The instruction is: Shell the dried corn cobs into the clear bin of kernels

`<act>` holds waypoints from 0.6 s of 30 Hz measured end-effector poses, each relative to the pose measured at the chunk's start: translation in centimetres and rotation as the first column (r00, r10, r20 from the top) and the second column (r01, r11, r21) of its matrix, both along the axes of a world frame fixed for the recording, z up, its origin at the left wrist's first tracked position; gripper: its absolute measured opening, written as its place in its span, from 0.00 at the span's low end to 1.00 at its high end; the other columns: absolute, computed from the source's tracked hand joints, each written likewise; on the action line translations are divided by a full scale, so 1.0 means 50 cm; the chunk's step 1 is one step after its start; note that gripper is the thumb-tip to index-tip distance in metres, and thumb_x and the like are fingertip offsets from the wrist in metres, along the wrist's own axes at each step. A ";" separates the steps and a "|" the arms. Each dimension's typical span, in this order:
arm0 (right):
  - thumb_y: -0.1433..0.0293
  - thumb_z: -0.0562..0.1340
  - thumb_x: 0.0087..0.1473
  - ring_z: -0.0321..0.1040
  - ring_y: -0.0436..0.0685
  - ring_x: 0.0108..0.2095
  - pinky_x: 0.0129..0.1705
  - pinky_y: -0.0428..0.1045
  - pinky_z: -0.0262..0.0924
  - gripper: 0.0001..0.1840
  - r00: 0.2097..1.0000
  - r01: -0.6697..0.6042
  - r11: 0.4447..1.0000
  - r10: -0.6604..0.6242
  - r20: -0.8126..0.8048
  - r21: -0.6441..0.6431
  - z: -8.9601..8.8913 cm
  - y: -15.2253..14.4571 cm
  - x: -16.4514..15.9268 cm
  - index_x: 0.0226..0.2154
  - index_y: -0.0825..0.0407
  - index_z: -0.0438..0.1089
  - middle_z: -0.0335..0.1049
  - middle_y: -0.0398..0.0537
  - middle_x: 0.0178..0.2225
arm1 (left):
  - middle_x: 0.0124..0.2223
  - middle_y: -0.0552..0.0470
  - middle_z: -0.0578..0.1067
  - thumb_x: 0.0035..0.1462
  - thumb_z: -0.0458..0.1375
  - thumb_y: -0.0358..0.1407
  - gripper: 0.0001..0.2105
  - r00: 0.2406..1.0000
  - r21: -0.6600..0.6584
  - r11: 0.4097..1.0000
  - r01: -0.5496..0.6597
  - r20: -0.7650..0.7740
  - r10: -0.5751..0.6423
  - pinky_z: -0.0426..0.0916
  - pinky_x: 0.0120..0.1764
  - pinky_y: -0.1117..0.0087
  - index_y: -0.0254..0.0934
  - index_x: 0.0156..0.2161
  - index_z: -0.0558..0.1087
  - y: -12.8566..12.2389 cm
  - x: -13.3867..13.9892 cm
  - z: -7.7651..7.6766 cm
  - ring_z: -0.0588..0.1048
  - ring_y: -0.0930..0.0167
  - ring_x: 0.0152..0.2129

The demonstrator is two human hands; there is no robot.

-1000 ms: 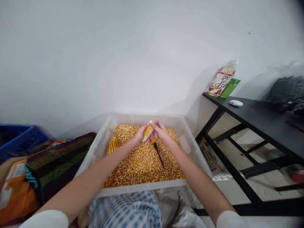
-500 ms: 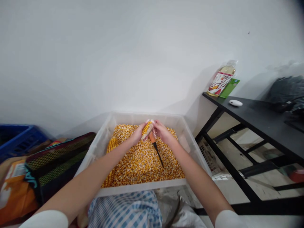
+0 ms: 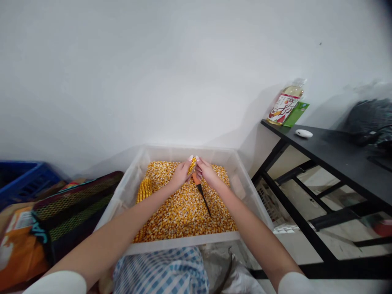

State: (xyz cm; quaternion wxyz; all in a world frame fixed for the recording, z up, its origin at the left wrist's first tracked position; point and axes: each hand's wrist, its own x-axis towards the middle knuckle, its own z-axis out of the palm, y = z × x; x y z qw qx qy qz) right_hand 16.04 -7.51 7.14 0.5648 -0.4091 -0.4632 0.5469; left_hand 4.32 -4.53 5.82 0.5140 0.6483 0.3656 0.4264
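A corn cob (image 3: 192, 165) with yellow kernels is pinched between my two hands above the bin. My left hand (image 3: 181, 174) is closed round its left side, covering much of it. On the other side my right hand (image 3: 207, 174) is closed against the cob, its thumb near the top end. Just below the hands is a tool with an orange handle (image 3: 196, 179) and a thin dark pointed shaft; whether the right hand touches it I cannot tell. Loose corn kernels (image 3: 183, 216) fill the translucent bin (image 3: 241, 175). Whole corn cobs (image 3: 144, 189) lie along its left side, partly behind my left forearm.
A black table (image 3: 343, 151) at right carries a bottle (image 3: 284, 104), a green packet (image 3: 296, 114) and a white oval object (image 3: 304, 133). At left are a blue crate (image 3: 30, 175), a mesh bag (image 3: 76, 204) and an orange package (image 3: 24, 245). Checkered cloth (image 3: 165, 271) lies in front.
The cob has turned in my hands: its pale, stripped side showed before and is now hidden. My left hand covers more of it. The orange-handled tool has hardly moved.
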 end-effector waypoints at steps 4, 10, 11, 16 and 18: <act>0.44 0.53 0.48 0.49 0.45 0.14 0.16 0.43 0.46 0.26 0.986 0.066 0.998 -0.064 0.155 -0.004 0.000 0.004 0.006 0.23 0.50 0.58 0.49 0.34 0.14 | 0.15 0.56 0.63 0.57 0.44 0.52 0.23 1.000 0.072 0.997 -0.003 0.022 0.001 0.56 0.17 0.74 0.36 0.24 0.65 -0.002 0.005 -0.003 0.62 0.75 0.12; 0.46 0.55 0.49 0.52 0.45 0.17 0.19 0.42 0.48 0.24 0.954 0.073 0.991 -0.102 0.283 0.111 -0.008 0.001 0.013 0.31 0.50 0.64 0.55 0.35 0.17 | 0.12 0.55 0.60 0.58 0.41 0.53 0.26 0.999 0.014 0.999 0.036 0.006 -0.037 0.55 0.15 0.73 0.37 0.18 0.62 -0.008 0.008 -0.003 0.59 0.75 0.09; 0.47 0.55 0.48 0.52 0.45 0.18 0.20 0.42 0.48 0.24 0.958 0.065 0.991 -0.096 0.271 0.119 -0.008 -0.001 0.012 0.31 0.50 0.64 0.55 0.35 0.17 | 0.11 0.54 0.59 0.58 0.40 0.53 0.27 0.999 0.006 0.999 0.039 0.004 -0.039 0.55 0.15 0.73 0.37 0.17 0.62 -0.006 0.006 -0.002 0.59 0.75 0.09; 0.47 0.56 0.48 0.55 0.46 0.20 0.20 0.42 0.50 0.22 0.986 0.045 0.997 -0.054 0.160 0.055 -0.001 -0.001 0.008 0.29 0.50 0.65 0.57 0.37 0.20 | 0.12 0.54 0.60 0.59 0.41 0.51 0.25 1.000 0.033 0.999 0.019 -0.011 -0.018 0.58 0.18 0.72 0.37 0.20 0.64 0.004 -0.002 0.007 0.61 0.74 0.12; 0.48 0.57 0.47 0.60 0.48 0.27 0.23 0.41 0.55 0.22 0.986 0.134 0.990 -0.138 0.095 0.049 0.002 0.003 0.008 0.27 0.50 0.65 0.62 0.41 0.26 | 0.14 0.54 0.63 0.59 0.42 0.51 0.24 1.000 0.076 0.997 0.004 -0.015 -0.003 0.59 0.20 0.72 0.35 0.26 0.68 0.004 -0.002 0.008 0.62 0.73 0.14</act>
